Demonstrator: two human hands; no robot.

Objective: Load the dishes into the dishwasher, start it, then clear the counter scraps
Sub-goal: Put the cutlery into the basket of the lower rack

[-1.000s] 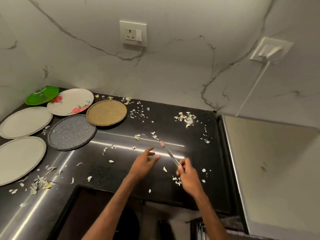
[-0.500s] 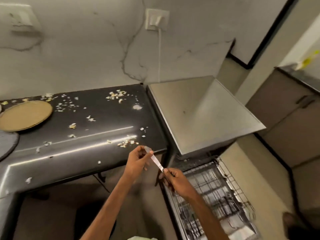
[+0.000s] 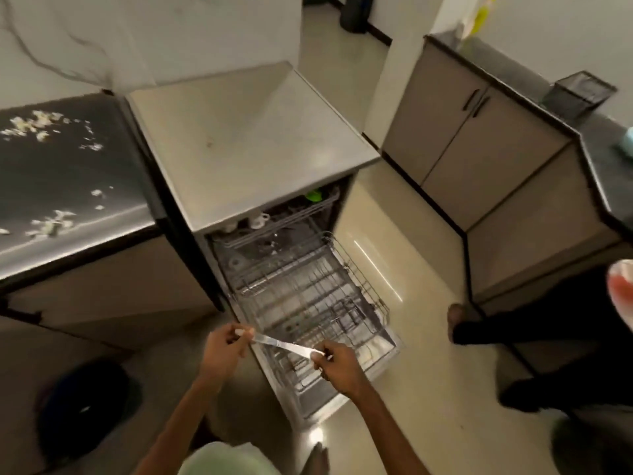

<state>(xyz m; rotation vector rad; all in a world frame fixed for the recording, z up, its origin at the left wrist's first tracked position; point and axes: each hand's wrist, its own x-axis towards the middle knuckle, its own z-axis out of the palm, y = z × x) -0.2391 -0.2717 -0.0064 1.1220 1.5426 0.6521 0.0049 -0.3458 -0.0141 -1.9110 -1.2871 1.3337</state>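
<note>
A thin metal knife (image 3: pixel 286 345) is held level between both hands just above the front of the pulled-out lower rack (image 3: pixel 308 303) of the open dishwasher (image 3: pixel 246 138). My left hand (image 3: pixel 224 347) pinches its one end and my right hand (image 3: pixel 337 365) grips the other end. The lower rack looks bare. The upper rack (image 3: pixel 274 224) carries white cups and something green at the back. Pale food scraps (image 3: pixel 51 224) lie scattered on the black counter (image 3: pixel 68 173) at the left.
Another person's dark-clad legs (image 3: pixel 534 327) stand on the floor right of the dishwasher door. Grey cabinets (image 3: pixel 455 132) with a black counter and a dark mesh bin (image 3: pixel 579 94) line the right side. A dark round object (image 3: pixel 85 413) sits on the floor at lower left.
My view has swung right from the counter with plates to the open dishwasher. The knife went from the counter to above the lower rack, and my left hand took hold of its far end.
</note>
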